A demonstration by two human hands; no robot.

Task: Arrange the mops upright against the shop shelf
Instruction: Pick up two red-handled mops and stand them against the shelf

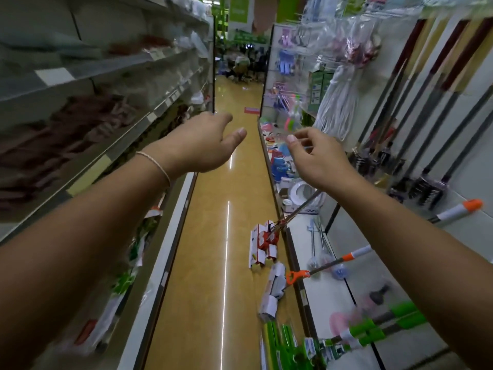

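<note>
Both my hands are raised over the aisle. My left hand [202,141] is open, thumb spread, touching nothing. My right hand [317,156] hangs with loosely curled fingers and holds nothing I can see. Below it a red flat mop [264,241] rests its head on the floor; its handle slants up to the right shelf [296,252] and disappears behind my right wrist. Closer to me, a white mop with an orange joint [272,292] leans the same way. Green mops [282,343] lean against the shelf at the bottom.
The shiny aisle floor [226,198] runs between shelves on both sides. Brooms and brushes [426,188] stand along the right wall, and a white string mop [336,102] hangs above. An orange-tipped handle [458,209] sticks out at right. People sit at the aisle's far end.
</note>
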